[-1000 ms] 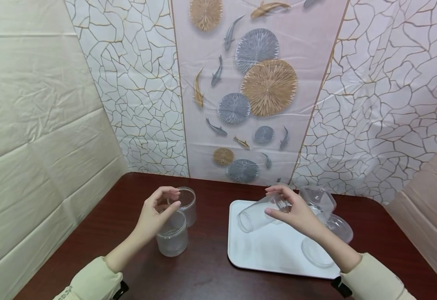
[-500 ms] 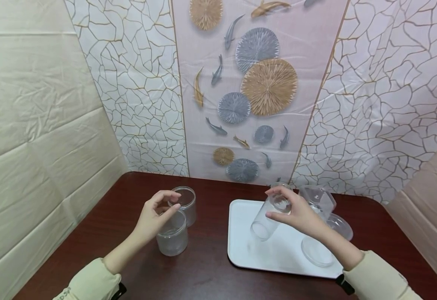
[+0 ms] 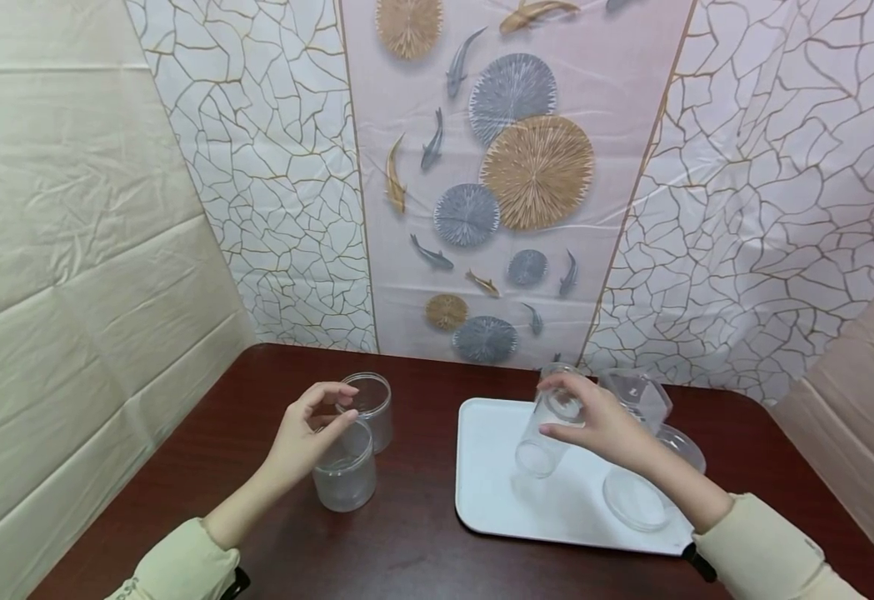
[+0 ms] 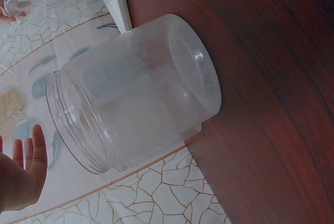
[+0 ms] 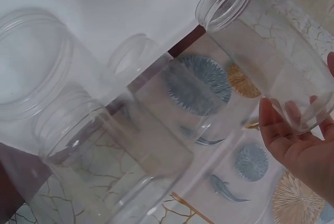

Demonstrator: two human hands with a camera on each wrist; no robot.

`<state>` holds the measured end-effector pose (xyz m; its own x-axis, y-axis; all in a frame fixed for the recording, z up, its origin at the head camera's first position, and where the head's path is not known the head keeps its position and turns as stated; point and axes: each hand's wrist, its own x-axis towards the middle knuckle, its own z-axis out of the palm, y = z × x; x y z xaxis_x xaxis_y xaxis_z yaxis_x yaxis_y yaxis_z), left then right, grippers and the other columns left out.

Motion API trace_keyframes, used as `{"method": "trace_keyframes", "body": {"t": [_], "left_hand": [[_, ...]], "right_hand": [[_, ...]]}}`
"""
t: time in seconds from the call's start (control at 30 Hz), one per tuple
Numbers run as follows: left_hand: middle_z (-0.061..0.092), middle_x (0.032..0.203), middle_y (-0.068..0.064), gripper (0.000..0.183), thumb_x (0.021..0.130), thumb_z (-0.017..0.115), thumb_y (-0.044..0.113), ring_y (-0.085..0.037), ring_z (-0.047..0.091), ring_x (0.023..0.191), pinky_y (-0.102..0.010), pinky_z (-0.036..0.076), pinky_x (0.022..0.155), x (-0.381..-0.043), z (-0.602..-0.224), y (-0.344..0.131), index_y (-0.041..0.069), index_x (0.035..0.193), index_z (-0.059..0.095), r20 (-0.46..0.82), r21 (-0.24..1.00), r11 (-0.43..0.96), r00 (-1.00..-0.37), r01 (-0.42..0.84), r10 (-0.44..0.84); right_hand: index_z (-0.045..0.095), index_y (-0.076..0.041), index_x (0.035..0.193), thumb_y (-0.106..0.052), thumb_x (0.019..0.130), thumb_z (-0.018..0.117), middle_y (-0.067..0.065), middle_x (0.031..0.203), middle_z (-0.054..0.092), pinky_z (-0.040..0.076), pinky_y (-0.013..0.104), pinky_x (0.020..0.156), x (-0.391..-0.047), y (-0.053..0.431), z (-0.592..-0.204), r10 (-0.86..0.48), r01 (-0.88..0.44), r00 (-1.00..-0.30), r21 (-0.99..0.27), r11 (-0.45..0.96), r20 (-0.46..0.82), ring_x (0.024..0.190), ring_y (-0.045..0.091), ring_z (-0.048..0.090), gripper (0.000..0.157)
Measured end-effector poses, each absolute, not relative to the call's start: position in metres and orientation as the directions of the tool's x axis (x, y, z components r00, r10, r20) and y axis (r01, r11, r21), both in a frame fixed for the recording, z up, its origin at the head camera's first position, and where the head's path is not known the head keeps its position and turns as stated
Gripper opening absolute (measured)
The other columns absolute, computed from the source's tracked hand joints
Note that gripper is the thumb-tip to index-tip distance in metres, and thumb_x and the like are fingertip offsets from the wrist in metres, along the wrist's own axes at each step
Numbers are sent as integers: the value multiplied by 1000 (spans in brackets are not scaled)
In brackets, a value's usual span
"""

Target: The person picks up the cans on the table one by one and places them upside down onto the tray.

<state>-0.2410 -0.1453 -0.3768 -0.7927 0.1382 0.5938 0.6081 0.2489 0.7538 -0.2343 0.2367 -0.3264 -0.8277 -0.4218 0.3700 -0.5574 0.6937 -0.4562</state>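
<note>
My right hand grips the base end of a tall clear plastic jar. The jar is tilted over the white tray, its threaded mouth pointing downward; in the right wrist view its screw neck shows. Whether the mouth touches the tray, I cannot tell. My left hand hovers above a wide clear jar, fingers bent and apart, holding nothing. In the left wrist view the hand is clear of this upright jar's rim. A second wide jar stands just behind it.
At the tray's right side are an angular clear container, a round clear piece and another round clear piece, partly behind my forearm. The dark red table ends at a patterned cloth backdrop.
The tall jar in my right hand has swung from a strong slant to steeper, its lower end moving right and slightly nearer. My right hand has shifted slightly right. My left hand stays nearly still.
</note>
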Motion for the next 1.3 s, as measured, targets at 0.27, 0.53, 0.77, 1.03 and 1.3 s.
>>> {"method": "trace_keyframes", "body": {"t": [0.27, 0.53, 0.77, 1.03, 1.3], "left_hand": [[60, 101, 17, 23, 83, 67, 0, -6, 60, 93, -26, 55, 73, -241, -378, -148, 2, 106, 62, 592, 749, 263, -792, 609, 147], [60, 100, 16, 25, 83, 67, 0, -4, 59, 93, -24, 55, 74, -240, -380, -148, 0, 107, 62, 577, 761, 258, -803, 595, 149], [61, 102, 14, 25, 84, 68, 2, -2, 58, 93, -26, 55, 73, -240, -382, -149, 2, 108, 62, 565, 766, 275, -812, 582, 145], [62, 100, 12, 25, 84, 67, 1, 1, 58, 93, -25, 54, 73, -240, -382, -149, 0, 108, 61, 565, 765, 275, -812, 582, 144], [62, 100, 14, 25, 84, 67, 1, 3, 58, 92, -23, 53, 73, -239, -385, -149, -1, 107, 61, 560, 769, 280, -817, 575, 140]], "right_hand": [[56, -2, 118, -17, 79, 75, 15, 117, 60, 50, 50, 84, -237, 243, -330, -435, -547, -836, -436, 715, 336, 106, 36, 58, 45], [58, -7, 112, -19, 76, 78, 12, 115, 56, 51, 44, 82, -234, 248, -338, -495, -545, -839, -368, 754, 228, 101, 29, 59, 43], [58, -7, 111, -17, 75, 78, 14, 116, 57, 51, 46, 83, -234, 250, -340, -515, -566, -824, -338, 752, 235, 102, 33, 60, 42], [59, -5, 112, -16, 76, 77, 16, 116, 58, 51, 44, 80, -233, 253, -339, -518, -556, -832, -294, 778, 200, 100, 30, 60, 42], [59, -7, 110, -15, 75, 78, 17, 115, 59, 51, 45, 80, -233, 254, -342, -536, -573, -820, -272, 773, 201, 101, 32, 59, 41]]}}
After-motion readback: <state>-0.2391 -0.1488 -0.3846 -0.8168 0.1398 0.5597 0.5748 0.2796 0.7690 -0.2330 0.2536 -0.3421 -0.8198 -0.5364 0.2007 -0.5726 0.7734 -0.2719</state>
